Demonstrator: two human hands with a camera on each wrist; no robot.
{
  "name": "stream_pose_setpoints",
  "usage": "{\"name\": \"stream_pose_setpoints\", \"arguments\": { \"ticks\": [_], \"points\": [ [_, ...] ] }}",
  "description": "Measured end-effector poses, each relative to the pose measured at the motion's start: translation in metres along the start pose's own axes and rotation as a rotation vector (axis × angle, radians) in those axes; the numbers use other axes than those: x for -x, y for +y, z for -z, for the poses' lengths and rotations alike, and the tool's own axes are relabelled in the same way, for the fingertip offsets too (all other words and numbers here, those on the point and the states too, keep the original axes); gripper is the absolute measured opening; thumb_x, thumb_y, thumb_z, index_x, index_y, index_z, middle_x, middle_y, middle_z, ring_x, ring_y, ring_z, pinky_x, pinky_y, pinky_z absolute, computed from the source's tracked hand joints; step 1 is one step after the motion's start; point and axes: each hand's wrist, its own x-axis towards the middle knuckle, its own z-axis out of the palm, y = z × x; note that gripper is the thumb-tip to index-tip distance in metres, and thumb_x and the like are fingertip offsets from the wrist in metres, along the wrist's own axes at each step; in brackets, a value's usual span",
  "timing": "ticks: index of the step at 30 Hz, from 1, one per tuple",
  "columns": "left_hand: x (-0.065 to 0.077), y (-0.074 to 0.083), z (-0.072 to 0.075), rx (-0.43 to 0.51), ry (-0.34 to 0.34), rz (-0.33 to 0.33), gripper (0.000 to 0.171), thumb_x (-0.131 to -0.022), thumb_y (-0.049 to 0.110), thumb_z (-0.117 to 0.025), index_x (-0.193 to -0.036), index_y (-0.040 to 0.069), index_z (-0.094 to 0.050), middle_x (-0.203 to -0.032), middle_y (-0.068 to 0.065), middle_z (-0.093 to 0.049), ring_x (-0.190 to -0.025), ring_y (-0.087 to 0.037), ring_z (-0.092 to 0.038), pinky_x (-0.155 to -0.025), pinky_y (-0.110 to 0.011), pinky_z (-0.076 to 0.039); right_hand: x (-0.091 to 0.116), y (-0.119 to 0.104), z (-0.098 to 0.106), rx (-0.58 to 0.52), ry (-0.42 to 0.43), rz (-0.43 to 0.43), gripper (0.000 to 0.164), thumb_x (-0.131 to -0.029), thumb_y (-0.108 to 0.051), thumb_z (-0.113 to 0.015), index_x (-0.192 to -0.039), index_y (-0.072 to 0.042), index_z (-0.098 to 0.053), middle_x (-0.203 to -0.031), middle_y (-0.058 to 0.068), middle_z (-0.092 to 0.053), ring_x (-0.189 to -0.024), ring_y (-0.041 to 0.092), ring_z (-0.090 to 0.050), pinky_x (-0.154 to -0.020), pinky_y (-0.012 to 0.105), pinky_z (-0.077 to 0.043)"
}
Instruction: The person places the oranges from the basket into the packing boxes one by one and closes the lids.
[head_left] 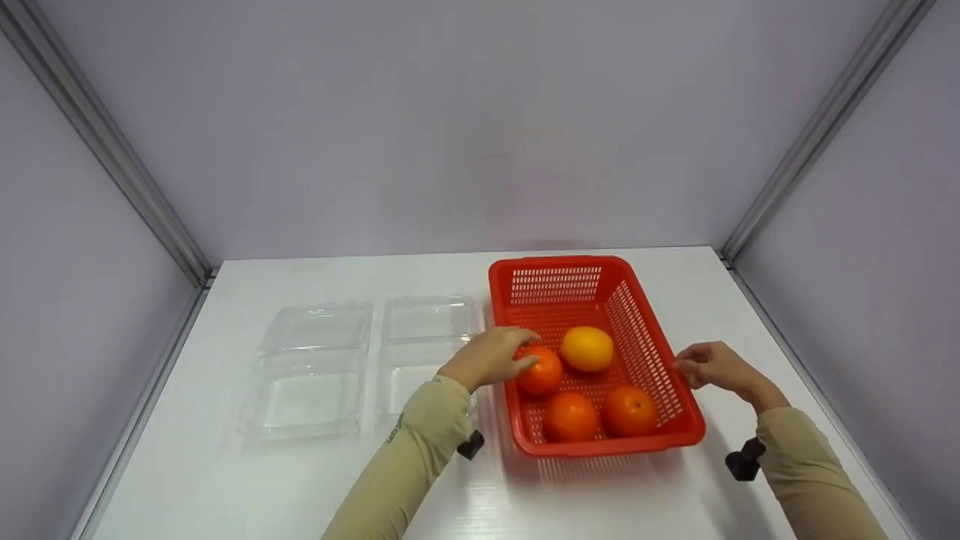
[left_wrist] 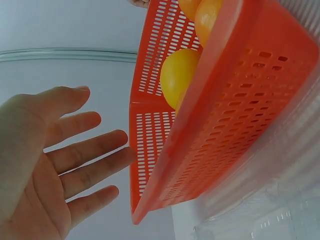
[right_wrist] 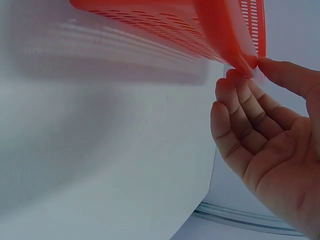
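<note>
Now the red basket [head_left: 607, 448] holds four fruits [head_left: 588, 349], right grip [head_left: 720, 369] pinching its rim, left grip [head_left: 489, 357] spread apart.

The basket [head_left: 611, 448] is a plain bright red, its walls patterned with rows of short slots. One fruit, the yellow one [head_left: 587, 349], is a warm golden yellow, while the three orange fruits [head_left: 630, 410] run to a deep reddish orange. Both containers [head_left: 427, 319] are colourless and see-through, letting the white of the table [head_left: 225, 480] show; that white turns pinkish red beside the basket. The back wall [head_left: 375, 135] is pale lavender-grey with a faint pink patch, the corner rail [head_left: 112, 142] silver-grey. Both sleeves [head_left: 409, 465] are khaki-beige, the left bearing small dark lettering; the wrist blocks [head_left: 742, 465] are black.
</note>
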Motion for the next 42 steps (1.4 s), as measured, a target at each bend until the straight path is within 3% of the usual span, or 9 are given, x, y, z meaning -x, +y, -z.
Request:
{"name": "stream_pose_setpoints", "arguments": {
  "ticks": [10,20,28,42],
  "points": [
    [-0.01,0.004,-0.008,0.017,-0.025,0.02,0.04,-0.095,0.028,-0.057,-0.132,0.011,-0.058,-0.133,-0.006,-0.063,-0.126,-0.022,-0.058,-0.11,-0.036,-0.046,-0.001,0.005,0.003,-0.191,-0.132,-0.038,0.048,-0.098,-0.02,-0.053,-0.122,0.022,-0.048,-0.086,-0.005,-0.064,-0.076,0.006,-0.061,-0.076,0.024,-0.058],
    [-0.023,0.005,-0.013,0.043,-0.056,0.088,0.04,-0.095,0.028,-0.058,-0.132,0.012,-0.058,-0.131,-0.006,-0.064,-0.124,-0.022,-0.059,-0.109,-0.036,-0.046,-0.001,0.005,0.004,-0.217,-0.148,-0.083,0.044,-0.098,-0.021,-0.052,-0.12,0.017,-0.052,-0.087,-0.006,-0.064,-0.079,0.008,-0.062,-0.077,0.024,-0.057],
    [-0.033,0.004,-0.013,0.064,-0.04,0.146,0.042,-0.095,0.027,-0.059,-0.133,0.009,-0.056,-0.136,-0.008,-0.061,-0.13,-0.023,-0.055,-0.113,-0.037,-0.043,-0.001,0.003,0.005,-0.234,-0.165,-0.084,0.038,-0.098,-0.019,-0.052,-0.116,0.015,-0.054,-0.086,-0.005,-0.064,-0.078,0.007,-0.062,-0.076,0.024,-0.057],
    [-0.046,0.008,-0.032,0.085,-0.047,0.191,0.054,-0.086,0.02,-0.071,-0.135,0.006,-0.054,-0.138,-0.011,-0.057,-0.13,-0.024,-0.053,-0.111,-0.035,-0.044,0.003,0.008,0.009,-0.252,-0.179,-0.08,0.034,-0.098,-0.019,-0.052,-0.115,0.01,-0.056,-0.087,-0.007,-0.067,-0.079,0.005,-0.064,-0.077,0.024,-0.058]
  ]
}}
